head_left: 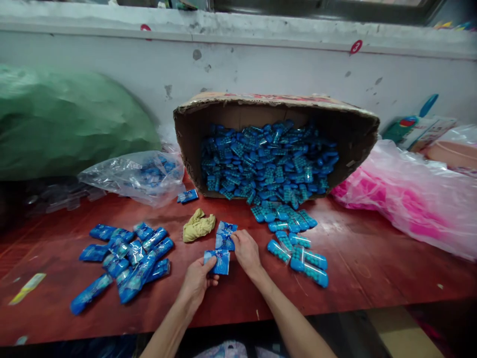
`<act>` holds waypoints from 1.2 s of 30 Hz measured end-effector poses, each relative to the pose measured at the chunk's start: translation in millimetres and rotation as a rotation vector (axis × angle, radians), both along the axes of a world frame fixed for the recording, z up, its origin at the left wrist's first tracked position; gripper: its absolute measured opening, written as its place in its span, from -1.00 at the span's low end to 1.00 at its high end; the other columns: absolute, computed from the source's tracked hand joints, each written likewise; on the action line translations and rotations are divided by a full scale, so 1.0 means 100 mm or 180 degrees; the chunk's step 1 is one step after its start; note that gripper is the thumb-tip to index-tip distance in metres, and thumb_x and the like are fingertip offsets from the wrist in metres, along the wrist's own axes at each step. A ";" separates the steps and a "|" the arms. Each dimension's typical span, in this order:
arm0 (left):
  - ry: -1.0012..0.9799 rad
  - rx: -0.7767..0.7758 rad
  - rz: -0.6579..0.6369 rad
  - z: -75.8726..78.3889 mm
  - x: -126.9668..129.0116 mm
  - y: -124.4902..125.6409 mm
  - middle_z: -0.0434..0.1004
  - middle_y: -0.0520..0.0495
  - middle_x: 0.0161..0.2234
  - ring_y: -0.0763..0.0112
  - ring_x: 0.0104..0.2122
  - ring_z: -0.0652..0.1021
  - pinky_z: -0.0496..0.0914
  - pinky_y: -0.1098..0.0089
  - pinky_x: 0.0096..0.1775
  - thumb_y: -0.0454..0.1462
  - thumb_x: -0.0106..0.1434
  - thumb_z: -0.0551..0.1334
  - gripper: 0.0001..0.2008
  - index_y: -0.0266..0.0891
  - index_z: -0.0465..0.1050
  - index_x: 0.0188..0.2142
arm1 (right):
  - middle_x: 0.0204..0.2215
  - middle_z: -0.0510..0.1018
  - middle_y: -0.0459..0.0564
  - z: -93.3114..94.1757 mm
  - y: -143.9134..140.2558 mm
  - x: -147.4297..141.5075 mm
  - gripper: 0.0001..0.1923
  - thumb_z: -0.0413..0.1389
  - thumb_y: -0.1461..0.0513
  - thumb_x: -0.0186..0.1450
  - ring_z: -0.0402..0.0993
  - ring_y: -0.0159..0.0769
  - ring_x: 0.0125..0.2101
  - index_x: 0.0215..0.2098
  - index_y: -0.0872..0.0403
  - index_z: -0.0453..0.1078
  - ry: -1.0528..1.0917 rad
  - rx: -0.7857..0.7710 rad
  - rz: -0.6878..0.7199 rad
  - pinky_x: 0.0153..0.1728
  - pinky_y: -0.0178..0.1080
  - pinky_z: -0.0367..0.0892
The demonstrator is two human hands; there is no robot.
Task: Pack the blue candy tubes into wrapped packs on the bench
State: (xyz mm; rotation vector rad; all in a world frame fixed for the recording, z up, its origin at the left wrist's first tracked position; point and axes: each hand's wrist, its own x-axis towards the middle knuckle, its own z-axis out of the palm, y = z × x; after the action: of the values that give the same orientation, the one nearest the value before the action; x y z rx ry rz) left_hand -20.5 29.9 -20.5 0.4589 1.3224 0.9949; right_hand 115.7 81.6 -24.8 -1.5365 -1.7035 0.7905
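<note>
My left hand (197, 281) pinches a small blue printed sleeve (222, 262) between thumb and fingers, just above the red table. Pinched at its right edge by my right hand (246, 249) is a second blue printed sleeve (225, 235), a little farther from me. Left of my hands lies a loose pile of capsule-shaped tubes in blue printed sleeves (136, 253). To the right lie several clear tubes with blue caps and blue-green beads (309, 271), without sleeves. A crumpled yellowish cloth (198, 224) sits just beyond my left hand.
A cardboard box (182, 134) on its side spills many bead tubes (268, 159) onto the table (354, 268). Behind the pile is a clear plastic bag (115, 171) with blue sleeves. A big green sack (70, 124) stands left, a pink-filled bag (402, 199) right. A yellow-handled cutter (28, 288) lies left.
</note>
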 end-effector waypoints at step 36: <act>-0.0146 0.0008 -0.0202 -0.03 -0.03 0.00 0.39 0.06 -0.70 0.61 -0.75 0.30 0.14 0.57 -0.72 -0.13 -0.21 0.38 -0.65 -0.34 0.36 -0.53 | -0.52 0.43 -0.06 0.00 -0.15 -0.01 -0.86 0.02 0.22 0.17 0.40 -0.21 -0.41 -0.33 0.05 0.39 -0.0163 -0.0607 -0.0263 -0.34 -0.24 0.21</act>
State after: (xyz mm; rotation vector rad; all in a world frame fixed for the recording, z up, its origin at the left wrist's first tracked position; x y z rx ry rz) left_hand -23.1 29.7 -23.5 0.4746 1.2582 0.9493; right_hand 114.2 66.9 -25.2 -1.7577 -1.6276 0.8986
